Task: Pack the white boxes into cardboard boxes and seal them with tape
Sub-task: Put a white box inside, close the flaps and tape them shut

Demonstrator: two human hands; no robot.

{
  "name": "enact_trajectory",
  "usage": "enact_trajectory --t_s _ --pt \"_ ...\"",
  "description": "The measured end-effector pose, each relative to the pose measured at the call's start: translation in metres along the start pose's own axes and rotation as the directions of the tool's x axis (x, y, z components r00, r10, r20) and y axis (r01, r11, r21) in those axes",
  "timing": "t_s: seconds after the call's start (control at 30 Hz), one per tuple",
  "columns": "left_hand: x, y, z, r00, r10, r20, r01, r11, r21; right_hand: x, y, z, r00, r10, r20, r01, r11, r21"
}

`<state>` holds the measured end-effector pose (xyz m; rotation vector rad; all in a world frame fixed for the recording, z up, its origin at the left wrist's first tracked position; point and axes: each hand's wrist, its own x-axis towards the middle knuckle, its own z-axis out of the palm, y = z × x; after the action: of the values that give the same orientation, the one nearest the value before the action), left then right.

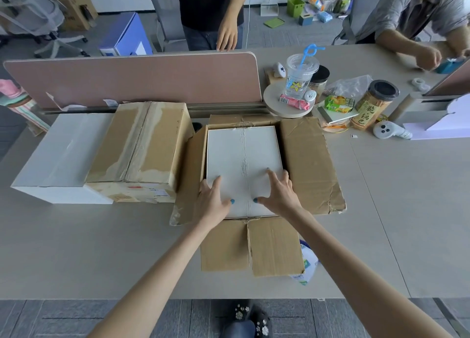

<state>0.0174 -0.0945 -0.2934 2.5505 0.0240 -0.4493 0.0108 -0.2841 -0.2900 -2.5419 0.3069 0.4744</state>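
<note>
both grips lie palm down on a flat white rectangular box (244, 152) that has a wrinkled strip of clear tape down its middle. the white box sits inside an open brown cardboard box (307, 164) and fills it almost wall to wall. the left grip (215, 200) rests on the near left part of the white top, fingers straight and spread, thumb pointing in toward the tape line. the right grip (277, 194) mirrors it on the other side of the tape, fingers fanned out and thumb turned inward. both are wide open and hold nothing, only touching the white surface, and the two thumbs are near each other but apart. the carton's flaps are folded outward: a creased, torn one lies flat on the pale grey desk (76, 241) to the right of the right grip, a split one lies under both forearms, and one stands tilted just left of the left grip. further left of the left grip stands a closed brown cardboard box with old tape along its top seam (140, 144), and beyond that a second plain white box (58, 159) lies against it. past both grips runs a dusty pink divider panel (132, 78). beyond and to the right of the right grip, a clear plastic cup with a blue straw (300, 78) stands on a round white stand.
</note>
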Motion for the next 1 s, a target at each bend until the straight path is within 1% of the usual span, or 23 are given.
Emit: enact_trajectory --t_s 0.1,0.2,0.27,0.33,0.43,0.53,0.6,0.7,0.83,0.9,1.0 --pt "-0.007 -0.006 0.0 0.993 0.089 -0.073 -0.087 0.996 0.037 -0.007 0.004 -0.002 0.999 -0.034 -0.01 0.033 0.999 -0.04" --pt "-0.026 -0.011 -0.005 0.97 0.218 -0.109 -0.208 0.974 0.094 -0.022 0.015 -0.001 0.99 -0.137 -0.044 0.13 0.981 -0.143" --pt "-0.041 -0.016 -0.011 0.939 0.32 -0.128 -0.311 0.947 0.085 -0.035 0.024 0.0 0.972 -0.224 -0.076 0.205 0.959 -0.195" --pt "-0.054 -0.026 -0.013 0.892 0.432 -0.134 -0.421 0.901 0.104 -0.047 0.035 0.001 0.945 -0.309 -0.109 0.281 0.935 -0.215" --pt "-0.065 -0.054 -0.007 0.827 0.556 -0.084 -0.521 0.813 0.26 -0.065 0.056 0.0 0.882 -0.454 -0.127 0.409 0.87 -0.274" --pt "-0.073 -0.078 0.002 0.784 0.62 0.022 -0.564 0.699 0.439 -0.075 0.08 0.002 0.819 -0.57 -0.071 0.511 0.779 -0.363" --pt "-0.076 -0.089 0.007 0.767 0.634 0.094 -0.572 0.611 0.546 -0.077 0.095 0.007 0.782 -0.622 -0.039 0.549 0.717 -0.43" --pt "-0.076 -0.095 0.009 0.737 0.661 0.142 -0.584 0.516 0.626 -0.079 0.108 0.013 0.769 -0.639 0.001 0.564 0.678 -0.471" --pt "-0.074 -0.1 0.003 0.68 0.713 0.173 -0.6 0.405 0.69 -0.082 0.113 0.014 0.719 -0.693 -0.042 0.585 0.637 -0.502" --pt "-0.072 -0.101 0.003 0.67 0.72 0.183 -0.597 0.375 0.71 -0.085 0.113 0.015 0.72 -0.692 -0.054 0.579 0.642 -0.502" --pt "-0.07 -0.101 0.004 0.67 0.722 0.175 -0.596 0.381 0.707 -0.084 0.116 0.017 0.717 -0.694 -0.065 0.582 0.647 -0.492"
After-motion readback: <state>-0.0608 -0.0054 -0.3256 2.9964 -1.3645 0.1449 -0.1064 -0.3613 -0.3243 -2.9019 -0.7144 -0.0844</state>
